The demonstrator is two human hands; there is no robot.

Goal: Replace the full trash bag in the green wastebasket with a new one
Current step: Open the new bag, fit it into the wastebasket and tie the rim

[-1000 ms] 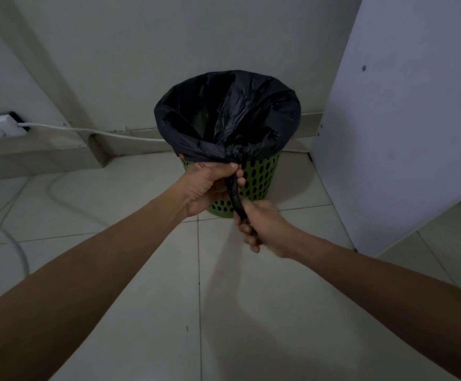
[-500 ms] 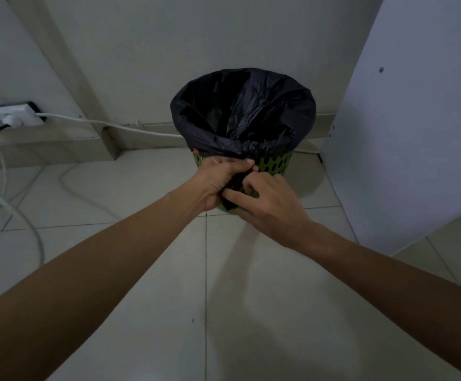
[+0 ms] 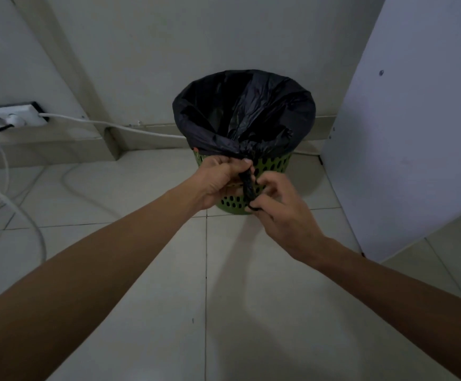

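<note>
A green perforated wastebasket (image 3: pixel 276 164) stands on the tiled floor against the wall. A black trash bag (image 3: pixel 244 114) lines it, its mouth folded over the rim. At the near side the bag's slack is gathered into a twisted tail (image 3: pixel 247 185) that hangs down the basket's front. My left hand (image 3: pixel 218 180) pinches the top of that tail just under the rim. My right hand (image 3: pixel 278 210) pinches its lower end between thumb and fingers, a little lower and to the right.
A white panel (image 3: pixel 410 138) stands close on the basket's right. A white power strip (image 3: pixel 12 116) lies on a ledge at the left, and its cables (image 3: pixel 108 125) run along the wall and loop over the floor tiles.
My right hand drew back down from my left hand and now holds the tail's lower end, stretching it out. The left hand keeps its grip under the rim.
</note>
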